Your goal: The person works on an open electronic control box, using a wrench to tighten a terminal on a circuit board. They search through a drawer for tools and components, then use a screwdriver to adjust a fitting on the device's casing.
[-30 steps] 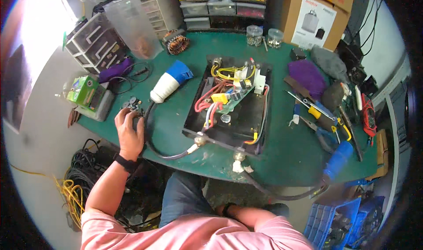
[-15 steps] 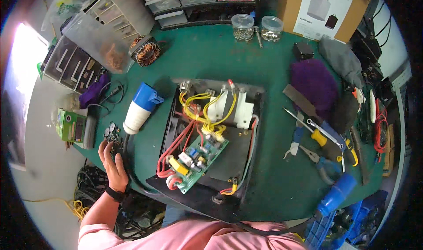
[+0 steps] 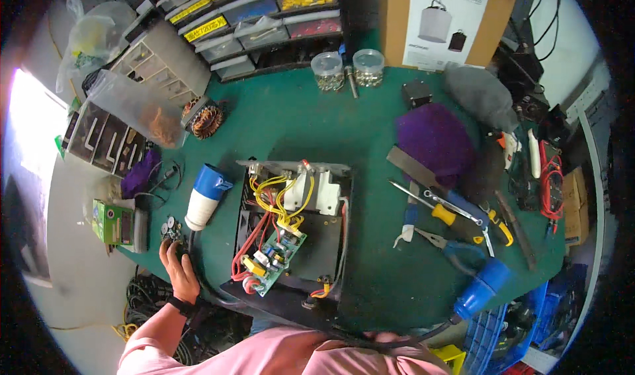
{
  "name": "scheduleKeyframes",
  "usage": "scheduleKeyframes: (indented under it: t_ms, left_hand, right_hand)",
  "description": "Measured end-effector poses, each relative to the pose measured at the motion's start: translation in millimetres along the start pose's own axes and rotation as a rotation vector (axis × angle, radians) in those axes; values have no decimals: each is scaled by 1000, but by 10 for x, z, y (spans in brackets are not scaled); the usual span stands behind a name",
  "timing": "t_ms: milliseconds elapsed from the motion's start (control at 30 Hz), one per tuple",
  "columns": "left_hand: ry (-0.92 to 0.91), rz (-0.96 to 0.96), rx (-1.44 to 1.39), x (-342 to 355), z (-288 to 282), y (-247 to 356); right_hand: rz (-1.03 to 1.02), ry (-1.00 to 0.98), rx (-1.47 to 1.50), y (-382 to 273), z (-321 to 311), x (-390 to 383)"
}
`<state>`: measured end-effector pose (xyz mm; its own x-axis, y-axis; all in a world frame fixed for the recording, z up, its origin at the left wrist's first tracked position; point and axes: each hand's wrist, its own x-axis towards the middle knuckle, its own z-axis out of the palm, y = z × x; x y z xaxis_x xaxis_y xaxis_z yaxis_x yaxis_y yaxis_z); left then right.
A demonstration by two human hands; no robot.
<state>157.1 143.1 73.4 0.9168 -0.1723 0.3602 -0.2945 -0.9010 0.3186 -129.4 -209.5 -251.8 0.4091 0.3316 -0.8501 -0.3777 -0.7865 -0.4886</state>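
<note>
My left hand (image 3: 180,274), with a black band (image 3: 182,306) at its wrist, reaches to the left edge of the green table. Its fingertips are at a small pile of loose metal parts (image 3: 172,229), fingers stretched and apart, with nothing visible held. My right hand is out of view. In front of me lies an open black metal case (image 3: 311,249) with red and yellow wires. A green circuit board (image 3: 278,261) rests tilted across it, beside a white bracket (image 3: 324,193). Between the pile and the case is a blue-and-white plug (image 3: 206,196) with a black cable.
Pliers (image 3: 450,249), a yellow-handled screwdriver (image 3: 423,203) and a wrench (image 3: 456,206) lie on the right, near a blue connector (image 3: 481,288). Two clear jars (image 3: 368,68) stand behind, before a cardboard box (image 3: 493,18). A green box (image 3: 112,221) sits at the left edge.
The view has shifted, showing more of the drawers at the back. My left hand stays by the pile of small parts, its fingertips now closer in on it.
</note>
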Motion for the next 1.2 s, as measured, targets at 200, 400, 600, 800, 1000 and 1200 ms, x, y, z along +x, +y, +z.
scheduleKeyframes:
  t_ms: [200,400,600,800,1000,1200]
  left_hand:
    - [34,20,-12,40,-37,6]
    - [27,-22,-83,67,50,-2]
    - [-3,-15,-39,-39,84,-186]
    - [28,7,-17,28,156,-192]
    - [94,-52,35,-24,141,-268]
    - [75,-81,112,33,133,-296]
  right_hand:
    - [45,121,84,179,-28,-238]
    - [45,560,320,293,-228,-996]
    - [179,1375,495,535,48,-2204]
    - [693,805,574,988,2423,-1330]
    - [677,642,841,609,2171,-1185]
    - [589,678,896,577,2051,-1133]
